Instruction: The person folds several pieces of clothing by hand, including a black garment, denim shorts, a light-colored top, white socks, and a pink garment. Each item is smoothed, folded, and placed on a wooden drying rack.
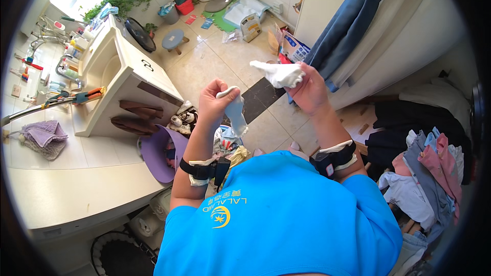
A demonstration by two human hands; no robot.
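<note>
Pinched in my left hand (215, 101) is a pale sock (236, 116), hanging down from the thumb and fingers. My right hand (311, 90) grips a white sock (278, 73) that is bunched near the fingertips, its narrow end pointing left. The two hands are raised apart in front of my chest, above the tiled floor. Below my left hand lies a pile of mixed clothes (230, 142), partly hidden by my forearm. A purple basket (159, 157) with dark cloth inside is tilted beside that forearm.
A washbasin cabinet (126, 80) stands on the left, with a counter (76, 195) nearer me. Folded clothes (422, 176) are stacked at right. A blue curtain (349, 23) hangs beyond my right hand. A small stool (174, 40) and a bag (251, 27) stand on the floor ahead.
</note>
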